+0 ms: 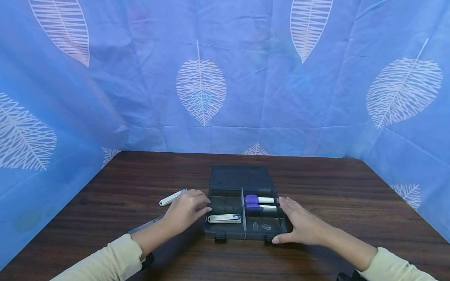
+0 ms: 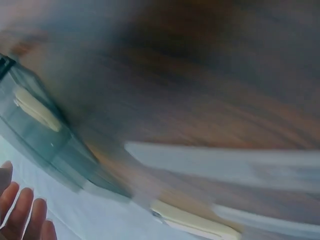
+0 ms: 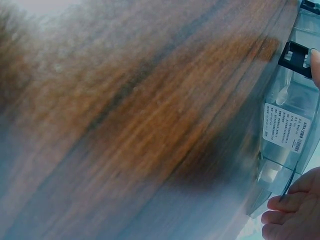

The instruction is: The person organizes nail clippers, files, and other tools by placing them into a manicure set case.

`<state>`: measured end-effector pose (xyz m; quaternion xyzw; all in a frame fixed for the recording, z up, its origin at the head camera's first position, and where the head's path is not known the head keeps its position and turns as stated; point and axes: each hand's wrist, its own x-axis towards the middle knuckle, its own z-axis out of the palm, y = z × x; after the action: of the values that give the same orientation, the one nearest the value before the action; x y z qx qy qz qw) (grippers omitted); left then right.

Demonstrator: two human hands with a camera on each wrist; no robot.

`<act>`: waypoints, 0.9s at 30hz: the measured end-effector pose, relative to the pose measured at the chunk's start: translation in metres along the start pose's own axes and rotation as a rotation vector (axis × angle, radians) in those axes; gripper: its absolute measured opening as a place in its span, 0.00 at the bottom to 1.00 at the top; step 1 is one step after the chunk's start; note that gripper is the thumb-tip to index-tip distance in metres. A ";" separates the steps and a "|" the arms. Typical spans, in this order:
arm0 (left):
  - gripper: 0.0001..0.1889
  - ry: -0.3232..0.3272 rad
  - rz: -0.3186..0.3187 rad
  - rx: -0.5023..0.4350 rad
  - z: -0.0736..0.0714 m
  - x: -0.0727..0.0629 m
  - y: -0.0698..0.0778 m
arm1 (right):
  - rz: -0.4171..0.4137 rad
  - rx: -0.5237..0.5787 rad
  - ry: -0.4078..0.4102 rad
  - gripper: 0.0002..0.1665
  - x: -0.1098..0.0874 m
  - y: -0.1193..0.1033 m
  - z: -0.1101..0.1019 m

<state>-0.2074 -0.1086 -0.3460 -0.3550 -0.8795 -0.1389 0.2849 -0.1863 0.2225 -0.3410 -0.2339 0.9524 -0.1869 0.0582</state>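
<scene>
A dark see-through compartment box [image 1: 230,233] stands with its lid [image 1: 240,176] swung back. A nail clipper [image 1: 224,219] lies in its front left compartment. On the right side are two purple-and-white nail polish bottles [image 1: 251,199] and two small clear nail tips [image 1: 266,226]. My left hand [image 1: 188,208] hovers at the box's left edge, fingers loosely bent and holding nothing. With fingers spread, my right hand [image 1: 299,224] rests along the right side, thumb by the front latch [image 3: 296,59]. Behind my left hand, a second nail clipper [image 1: 172,197] lies on the table.
Two long pale flat strips [image 2: 225,162] lie on the table left of the box, partly under my left forearm in the head view. The wooden table [image 1: 351,195] ends at a blue leaf-patterned cloth [image 1: 242,89]. A printed label [image 3: 286,127] shows on the box's underside.
</scene>
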 end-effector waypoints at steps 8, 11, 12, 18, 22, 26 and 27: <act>0.09 0.040 -0.157 -0.049 -0.008 -0.017 -0.027 | 0.003 -0.007 -0.007 0.69 0.000 -0.003 -0.002; 0.10 0.029 -0.260 -0.123 -0.012 -0.023 -0.037 | 0.004 -0.013 -0.006 0.70 0.000 -0.003 -0.002; 0.11 0.022 -0.289 -0.139 -0.012 -0.024 -0.041 | 0.004 -0.016 -0.005 0.70 0.001 -0.003 -0.002; 0.15 -0.043 -0.400 -0.114 -0.017 -0.032 -0.059 | -0.001 -0.023 -0.009 0.70 0.002 -0.002 -0.001; 0.19 -0.113 -0.438 -0.067 -0.017 -0.036 -0.068 | 0.000 -0.021 -0.011 0.70 0.002 -0.002 -0.001; 0.23 -0.245 -0.510 -0.075 -0.015 -0.038 -0.077 | 0.006 -0.018 -0.014 0.70 0.001 -0.002 -0.001; 0.23 -0.279 -0.524 -0.078 -0.015 -0.039 -0.079 | 0.007 -0.016 -0.015 0.70 0.001 -0.002 -0.001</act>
<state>-0.2342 -0.1928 -0.3609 -0.1422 -0.9658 -0.1912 0.1019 -0.1863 0.2207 -0.3389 -0.2324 0.9542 -0.1772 0.0639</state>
